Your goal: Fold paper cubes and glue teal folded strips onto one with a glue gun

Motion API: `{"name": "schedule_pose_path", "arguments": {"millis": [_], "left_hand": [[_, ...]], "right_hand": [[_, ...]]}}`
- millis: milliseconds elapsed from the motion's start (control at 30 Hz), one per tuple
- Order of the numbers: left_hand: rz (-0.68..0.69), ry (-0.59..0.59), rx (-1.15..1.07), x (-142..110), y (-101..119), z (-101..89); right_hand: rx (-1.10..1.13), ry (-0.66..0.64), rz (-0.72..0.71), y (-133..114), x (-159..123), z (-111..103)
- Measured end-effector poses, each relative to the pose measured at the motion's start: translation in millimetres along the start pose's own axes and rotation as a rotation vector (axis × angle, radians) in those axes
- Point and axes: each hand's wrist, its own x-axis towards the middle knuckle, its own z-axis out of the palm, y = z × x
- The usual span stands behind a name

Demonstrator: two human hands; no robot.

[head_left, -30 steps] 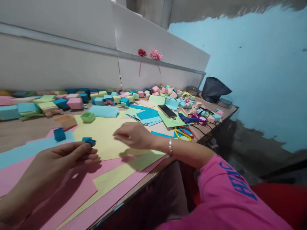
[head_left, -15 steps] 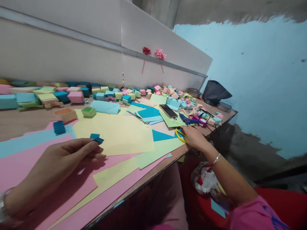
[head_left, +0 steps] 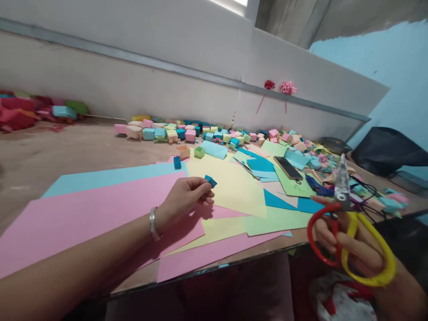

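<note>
Between thumb and fingertips, my left hand [head_left: 187,196] pinches a small folded piece of blue paper [head_left: 211,180], held over a pale yellow sheet [head_left: 234,185]. My right hand [head_left: 354,245] is raised past the table's front edge, gripping scissors [head_left: 341,196] with one red and one yellow handle; the blades point up and look closed. Left of the blue piece lies a pleated dark blue paper strip [head_left: 177,162]. Behind it stand a small open peach paper box [head_left: 183,152] and a green one [head_left: 199,152].
Pink sheets [head_left: 100,214] and other coloured paper cover the table's front. Many small paper boxes [head_left: 190,135] line the wall. A phone [head_left: 287,168], a blue glue gun [head_left: 317,185] and black cables lie at the right. Thin, dark scissors or tweezers [head_left: 247,169] rest on paper.
My right hand has lifted the scissors off the table's right side and brought them up closer to the camera. The view has turned left. My left hand still holds the blue paper.
</note>
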Motion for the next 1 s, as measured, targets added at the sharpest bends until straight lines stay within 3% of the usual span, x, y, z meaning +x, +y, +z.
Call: {"name": "schedule_pose_path", "arguments": {"millis": [67,200,333,433,600,1000], "left_hand": [[0.018,0.009,-0.013,-0.7,-0.4,-0.9],[0.065,0.031,-0.055,1.6,1.5,-7.1],[0.133,0.091,-0.12,3.8,5.1,-12.5],[0.175,0.13,-0.15,2.7,6.8,-13.1],[0.198,0.115,-0.137,0.3,7.2,-10.9],[0.204,0.092,-0.07,1.0,5.5,-10.1]], "right_hand": [[0.08,-0.141,-0.027,-21.9,17.8,31.7],[-0.025,-0.123,-0.287,-55.0,58.9,78.9],[-0.231,-0.214,-0.502,-66.2,84.9,104.7],[-0.363,-0.204,-0.507,-66.8,95.2,119.3],[-0.385,-0.201,-0.473,-64.2,96.8,133.3],[-0.463,-0.186,-0.486,-57.3,92.6,137.3]]}}
